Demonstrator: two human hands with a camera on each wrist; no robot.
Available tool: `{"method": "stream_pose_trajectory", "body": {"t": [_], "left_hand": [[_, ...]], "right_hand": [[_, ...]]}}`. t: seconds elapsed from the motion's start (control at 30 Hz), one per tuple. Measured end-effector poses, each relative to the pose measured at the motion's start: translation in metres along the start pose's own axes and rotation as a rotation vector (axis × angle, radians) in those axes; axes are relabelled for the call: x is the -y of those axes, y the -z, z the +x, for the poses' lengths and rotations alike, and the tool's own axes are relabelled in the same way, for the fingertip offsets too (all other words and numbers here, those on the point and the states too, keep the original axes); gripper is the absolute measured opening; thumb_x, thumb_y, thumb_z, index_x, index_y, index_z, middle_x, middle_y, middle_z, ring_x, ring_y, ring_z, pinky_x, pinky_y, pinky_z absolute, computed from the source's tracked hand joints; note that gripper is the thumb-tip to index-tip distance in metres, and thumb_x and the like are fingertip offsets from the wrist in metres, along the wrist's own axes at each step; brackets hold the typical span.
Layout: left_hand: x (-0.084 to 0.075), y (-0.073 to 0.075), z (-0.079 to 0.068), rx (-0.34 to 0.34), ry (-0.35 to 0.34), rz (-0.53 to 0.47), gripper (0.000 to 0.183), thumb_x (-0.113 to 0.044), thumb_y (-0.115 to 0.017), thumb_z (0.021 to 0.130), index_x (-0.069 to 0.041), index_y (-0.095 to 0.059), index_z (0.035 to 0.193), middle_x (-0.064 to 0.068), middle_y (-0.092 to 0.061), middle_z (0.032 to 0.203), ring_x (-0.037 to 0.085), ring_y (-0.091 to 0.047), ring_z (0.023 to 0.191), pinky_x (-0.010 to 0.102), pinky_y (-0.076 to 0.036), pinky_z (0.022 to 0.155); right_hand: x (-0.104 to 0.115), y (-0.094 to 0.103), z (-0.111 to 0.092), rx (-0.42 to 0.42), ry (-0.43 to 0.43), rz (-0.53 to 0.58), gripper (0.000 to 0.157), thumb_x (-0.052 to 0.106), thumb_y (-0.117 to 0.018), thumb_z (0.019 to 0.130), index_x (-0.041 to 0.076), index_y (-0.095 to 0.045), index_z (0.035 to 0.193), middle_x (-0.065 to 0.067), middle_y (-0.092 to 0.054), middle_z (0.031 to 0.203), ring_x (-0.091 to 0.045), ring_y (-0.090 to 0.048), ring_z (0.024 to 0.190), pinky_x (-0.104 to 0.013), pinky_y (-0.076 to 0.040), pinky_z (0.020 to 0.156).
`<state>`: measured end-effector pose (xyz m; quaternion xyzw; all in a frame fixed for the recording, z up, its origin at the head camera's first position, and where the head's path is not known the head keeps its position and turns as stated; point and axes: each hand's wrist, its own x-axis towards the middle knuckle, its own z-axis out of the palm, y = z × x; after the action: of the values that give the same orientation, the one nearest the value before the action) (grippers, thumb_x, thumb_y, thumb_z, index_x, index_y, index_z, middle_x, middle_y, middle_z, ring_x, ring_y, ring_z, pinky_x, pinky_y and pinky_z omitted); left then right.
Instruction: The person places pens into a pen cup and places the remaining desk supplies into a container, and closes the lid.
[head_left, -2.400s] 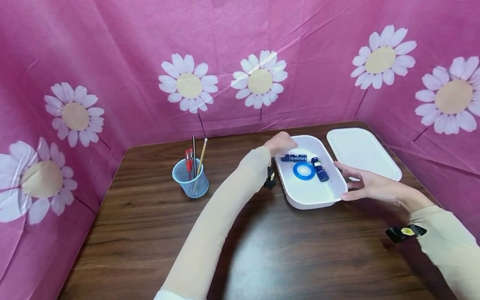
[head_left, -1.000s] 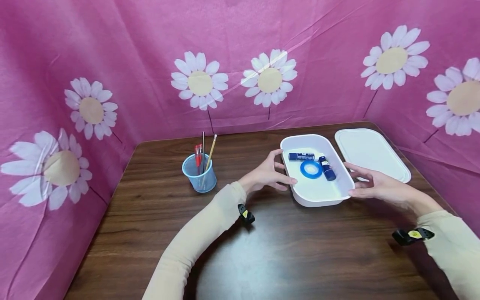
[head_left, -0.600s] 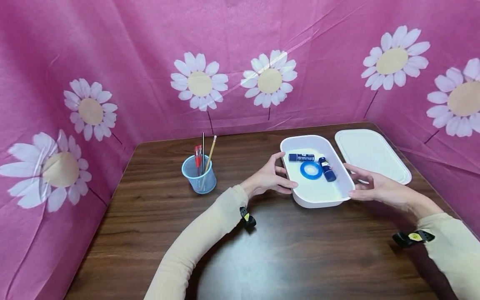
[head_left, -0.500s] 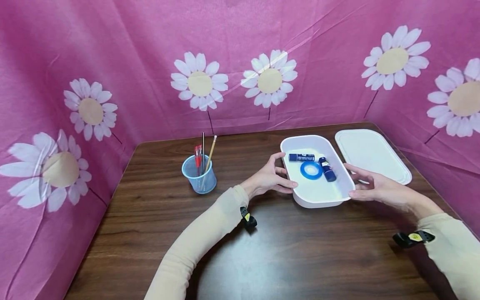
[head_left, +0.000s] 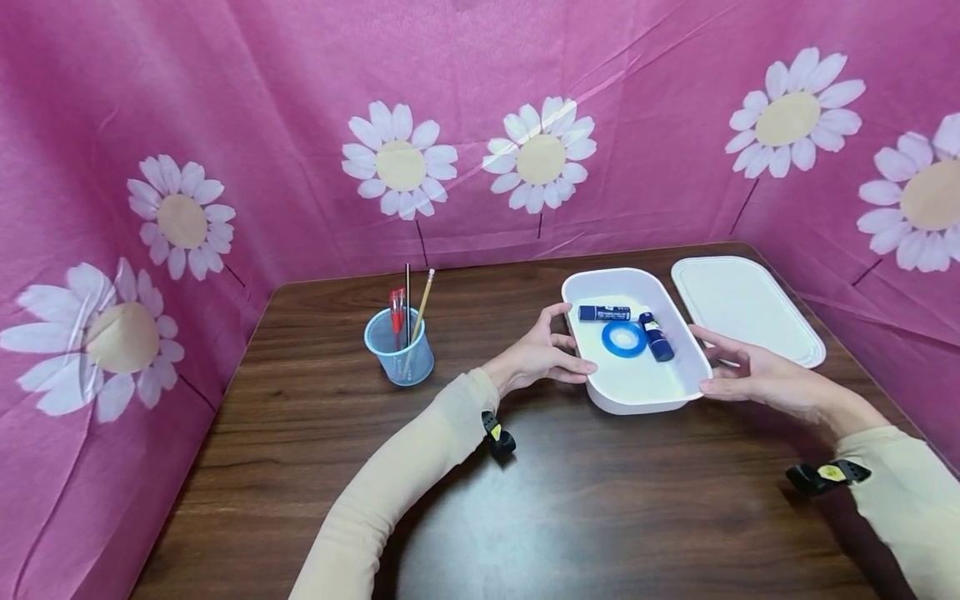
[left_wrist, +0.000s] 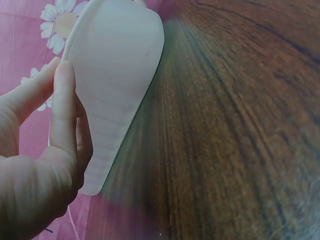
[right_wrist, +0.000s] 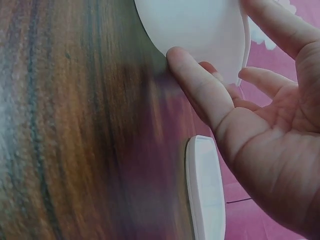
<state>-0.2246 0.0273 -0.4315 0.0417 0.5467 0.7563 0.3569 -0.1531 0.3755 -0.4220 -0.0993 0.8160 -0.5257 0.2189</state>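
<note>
A white plastic box [head_left: 648, 379] without its lid stands on the table between my two hands. Inside it lie a dark blue labelled tube [head_left: 604, 313], a thicker dark blue stick [head_left: 657, 338] like a glue stick, and a roll of blue tape [head_left: 624, 339]. My left hand [head_left: 536, 354] touches the box's left side, thumb and fingers extended and spread along the rim. On the opposite side, my right hand [head_left: 765, 379] touches the near right corner with its thumb and the rim farther back with a finger. Both wrist views show the outer wall [left_wrist: 115, 65] beside the fingers.
A white lid [head_left: 750, 308] lies at the table's back right, behind the right hand. Left of the box, a blue mesh pen cup [head_left: 401, 362] holds red pens [head_left: 397, 312], a dark pencil and a yellow pencil [head_left: 423, 300]. A pink flowered curtain [head_left: 465, 50] borders the table.
My left hand came from the far left corner of the box down to the middle of its left side. Over the last second both hands and the box stay nearly still.
</note>
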Motion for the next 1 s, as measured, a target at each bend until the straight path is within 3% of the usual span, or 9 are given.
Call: {"method": "stream_pose_trajectory", "body": {"t": [0.17, 0.3, 0.47, 0.67, 0.73, 0.83, 0.97, 1.0], "left_hand": [[0.0, 0.0, 0.001, -0.003, 0.0, 0.001, 0.107, 0.023, -0.073, 0.079, -0.033, -0.021, 0.154, 0.028, -0.044, 0.129, 0.03, -0.07, 0.079, 0.045, -0.061, 0.078], [0.0, 0.002, 0.003, -0.004, -0.002, 0.005, 0.108, 0.023, -0.073, 0.079, -0.031, -0.019, 0.156, 0.03, -0.044, 0.131, 0.03, -0.07, 0.079, 0.045, -0.061, 0.077], [0.0, 0.002, 0.003, -0.004, 0.0, 0.004, 0.108, 0.023, -0.072, 0.08, -0.031, -0.018, 0.157, 0.029, -0.045, 0.131, 0.03, -0.07, 0.079, 0.045, -0.061, 0.078], [0.0, 0.002, 0.001, -0.012, 0.0, 0.003, 0.106, 0.023, -0.072, 0.08, -0.032, -0.021, 0.155, 0.031, -0.044, 0.133, 0.03, -0.07, 0.078, 0.045, -0.061, 0.077], [0.0, 0.001, 0.001, -0.008, -0.001, 0.007, 0.107, 0.023, -0.072, 0.08, -0.031, -0.02, 0.156, 0.032, -0.043, 0.136, 0.03, -0.07, 0.078, 0.045, -0.061, 0.077], [0.0, 0.0, 0.001, 0.002, -0.001, 0.012, 0.108, 0.022, -0.072, 0.081, -0.031, -0.018, 0.157, 0.034, -0.04, 0.139, 0.03, -0.07, 0.079, 0.045, -0.061, 0.078], [0.001, 0.0, 0.001, -0.004, 0.003, 0.005, 0.107, 0.022, -0.073, 0.08, -0.033, -0.021, 0.156, 0.033, -0.039, 0.139, 0.031, -0.07, 0.08, 0.046, -0.061, 0.078], [0.001, 0.0, 0.001, -0.007, 0.002, 0.004, 0.107, 0.022, -0.073, 0.08, -0.034, -0.022, 0.155, 0.033, -0.039, 0.139, 0.031, -0.07, 0.08, 0.046, -0.061, 0.078]], "right_hand": [[0.0, 0.0, 0.001, -0.003, -0.011, -0.023, 0.087, 0.011, -0.069, 0.097, 0.014, -0.013, 0.164, -0.026, -0.036, 0.142, -0.02, -0.067, 0.106, -0.025, -0.054, 0.086], [0.0, 0.004, 0.0, -0.038, 0.014, -0.025, 0.082, 0.011, -0.068, 0.098, 0.013, -0.017, 0.163, -0.016, -0.045, 0.14, -0.013, -0.066, 0.109, -0.026, -0.055, 0.088], [-0.006, 0.018, -0.004, -0.193, 0.101, 0.165, 0.066, -0.001, -0.062, 0.1, 0.014, -0.033, 0.157, 0.0, -0.056, 0.128, -0.01, -0.068, 0.104, -0.039, -0.059, 0.084], [-0.018, 0.034, -0.014, -0.392, 0.09, 0.414, 0.053, -0.004, -0.063, 0.097, 0.019, -0.044, 0.141, 0.006, -0.058, 0.111, -0.011, -0.072, 0.087, -0.031, -0.061, 0.073], [-0.022, 0.038, -0.018, -0.441, 0.059, 0.44, 0.054, -0.003, -0.065, 0.096, 0.02, -0.044, 0.141, 0.007, -0.057, 0.11, -0.01, -0.071, 0.083, -0.028, -0.061, 0.071], [-0.028, 0.043, -0.022, -0.523, -0.011, 0.308, 0.068, 0.002, -0.068, 0.096, 0.014, -0.035, 0.154, -0.008, -0.047, 0.12, -0.003, -0.067, 0.077, -0.022, -0.059, 0.068], [-0.035, 0.051, -0.029, -0.599, -0.094, -0.042, 0.086, 0.012, -0.07, 0.096, -0.01, -0.014, 0.157, -0.033, -0.035, 0.127, 0.005, -0.061, 0.069, -0.016, -0.056, 0.062], [-0.037, 0.053, -0.031, -0.611, -0.106, -0.126, 0.086, 0.014, -0.07, 0.097, -0.014, -0.012, 0.154, -0.038, -0.038, 0.127, 0.005, -0.061, 0.067, -0.014, -0.054, 0.061]]}}
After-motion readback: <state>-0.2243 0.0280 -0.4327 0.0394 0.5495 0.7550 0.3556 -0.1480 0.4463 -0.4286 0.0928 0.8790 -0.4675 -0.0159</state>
